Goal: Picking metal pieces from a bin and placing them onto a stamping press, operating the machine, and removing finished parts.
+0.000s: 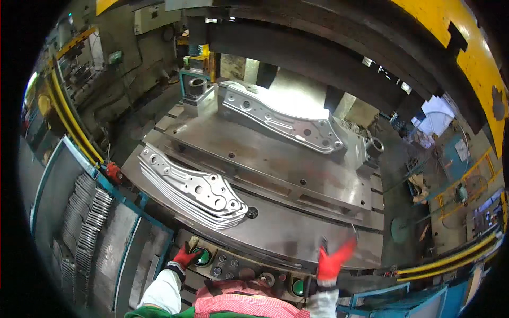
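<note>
My left hand (184,257), in a red glove with dark fingertips, is at the lower left with its fingers apart. They reach the edge of a round green push button (201,256) on a control panel (227,265). My right hand (333,262), also red-gloved, is raised over the front edge of the press bed, slightly blurred, with thumb and fingers spread and nothing visible in it. Below and left of it sits a second green button (298,288). A stack of long stamped metal brackets (199,190) lies on the bed's front left. One similar bracket (281,123) rests on the die at the back.
The steel bed (297,228) has slots and holes. Guide posts (197,87) (374,146) flank the die, under a dark press ram (297,47). Racked metal parts (95,212) stand at left. Yellow rails (445,259) run along both sides.
</note>
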`<action>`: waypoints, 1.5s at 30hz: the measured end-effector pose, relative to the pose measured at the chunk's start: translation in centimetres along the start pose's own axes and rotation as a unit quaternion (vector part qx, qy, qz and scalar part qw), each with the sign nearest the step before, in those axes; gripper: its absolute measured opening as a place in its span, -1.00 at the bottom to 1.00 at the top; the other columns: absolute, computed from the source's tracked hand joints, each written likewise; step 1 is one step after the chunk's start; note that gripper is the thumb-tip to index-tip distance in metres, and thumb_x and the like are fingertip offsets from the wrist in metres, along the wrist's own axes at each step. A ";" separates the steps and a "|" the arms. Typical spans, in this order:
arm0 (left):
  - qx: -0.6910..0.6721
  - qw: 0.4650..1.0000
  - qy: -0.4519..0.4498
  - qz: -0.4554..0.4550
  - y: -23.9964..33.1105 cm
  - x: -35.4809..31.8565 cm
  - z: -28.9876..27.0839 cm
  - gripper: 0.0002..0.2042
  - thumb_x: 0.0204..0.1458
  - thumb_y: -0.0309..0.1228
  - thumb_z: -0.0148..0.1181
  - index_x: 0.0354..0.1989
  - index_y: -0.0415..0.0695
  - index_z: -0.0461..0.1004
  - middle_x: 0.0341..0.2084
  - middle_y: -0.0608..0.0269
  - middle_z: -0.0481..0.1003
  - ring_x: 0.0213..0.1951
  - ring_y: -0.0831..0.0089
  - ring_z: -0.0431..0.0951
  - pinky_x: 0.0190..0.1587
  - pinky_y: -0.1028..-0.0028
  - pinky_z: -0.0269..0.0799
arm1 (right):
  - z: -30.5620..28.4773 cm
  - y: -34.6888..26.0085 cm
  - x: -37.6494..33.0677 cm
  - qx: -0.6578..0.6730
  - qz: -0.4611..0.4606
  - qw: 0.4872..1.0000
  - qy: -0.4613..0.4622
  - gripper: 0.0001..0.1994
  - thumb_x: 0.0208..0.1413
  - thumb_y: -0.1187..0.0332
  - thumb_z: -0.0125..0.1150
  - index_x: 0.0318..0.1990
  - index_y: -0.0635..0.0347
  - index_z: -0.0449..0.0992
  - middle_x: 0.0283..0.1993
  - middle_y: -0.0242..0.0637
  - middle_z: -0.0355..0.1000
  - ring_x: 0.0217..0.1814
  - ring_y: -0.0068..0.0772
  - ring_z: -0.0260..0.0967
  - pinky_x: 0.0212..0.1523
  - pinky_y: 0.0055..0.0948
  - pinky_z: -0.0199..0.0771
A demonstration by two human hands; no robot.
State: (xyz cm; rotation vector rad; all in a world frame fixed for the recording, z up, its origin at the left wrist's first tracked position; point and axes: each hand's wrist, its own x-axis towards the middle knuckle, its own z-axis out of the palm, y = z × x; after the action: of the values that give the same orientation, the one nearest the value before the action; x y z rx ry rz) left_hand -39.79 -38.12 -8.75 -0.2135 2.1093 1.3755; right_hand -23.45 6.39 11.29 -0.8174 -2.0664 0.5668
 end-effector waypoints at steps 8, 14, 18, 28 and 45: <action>0.228 0.971 0.004 -0.070 -1.0 1.2 0.0 0.33 -0.61 0.25 0.38 0.28 -0.32 -0.25 0.20 -0.20 0.06 0.24 0.11 0.09 0.22 0.37 0.08 | -3.5 23.6 -21.3 0.055 0.434 0.867 -0.238 -0.19 -0.11 0.26 0.28 0.29 0.18 -0.04 0.25 0.05 0.07 0.23 -0.13 0.13 0.19 -0.31 0.14; 0.182 0.982 0.040 -0.029 -3.1 2.3 0.5 0.32 -0.67 0.15 0.46 0.28 -0.29 -0.21 0.19 -0.21 0.08 0.22 0.10 0.12 0.21 0.37 0.11 | -1.1 24.1 -21.8 -0.024 0.425 0.847 -0.318 -0.04 -0.34 0.18 0.44 0.26 0.28 0.01 0.11 0.04 0.27 0.16 -0.12 0.24 0.10 -0.34 0.26; 0.225 0.971 0.060 -0.056 -1.3 0.8 0.5 0.32 -0.68 0.09 0.49 0.28 -0.30 -0.20 0.18 -0.20 0.09 0.22 0.09 0.13 0.20 0.37 0.13 | -0.1 23.5 -22.6 0.113 0.388 0.875 -0.268 -0.14 -0.29 0.31 0.44 0.20 0.35 0.07 0.11 -0.06 0.28 0.12 -0.22 0.26 0.08 -0.38 0.27; 0.155 0.986 0.064 0.010 -7.9 6.0 0.0 0.32 -0.72 -0.02 0.54 0.30 -0.16 -0.22 0.19 -0.13 0.08 0.23 0.13 0.09 0.21 0.36 0.11 | 0.7 27.4 -24.5 0.061 0.400 0.877 -0.257 -0.05 -0.47 0.14 0.50 0.15 0.37 0.14 0.14 0.07 0.23 0.18 -0.09 0.20 0.15 -0.31 0.21; 0.043 0.997 0.051 0.041 -9.1 6.9 -0.6 0.18 -0.66 -0.25 0.55 0.25 -0.19 -0.10 0.11 0.01 0.22 0.12 0.23 0.26 0.11 0.36 0.27 | -0.3 22.1 -21.4 0.034 0.448 0.837 -0.312 -0.01 -0.38 0.14 0.47 0.23 0.32 0.03 0.17 0.03 0.20 0.21 -0.12 0.17 0.16 -0.32 0.21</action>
State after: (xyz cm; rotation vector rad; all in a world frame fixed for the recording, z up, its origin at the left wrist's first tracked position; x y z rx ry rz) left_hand -41.52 -41.41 -19.50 -0.1670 2.2795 1.3420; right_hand -5.90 6.19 -13.97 -1.7456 -2.0843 1.5792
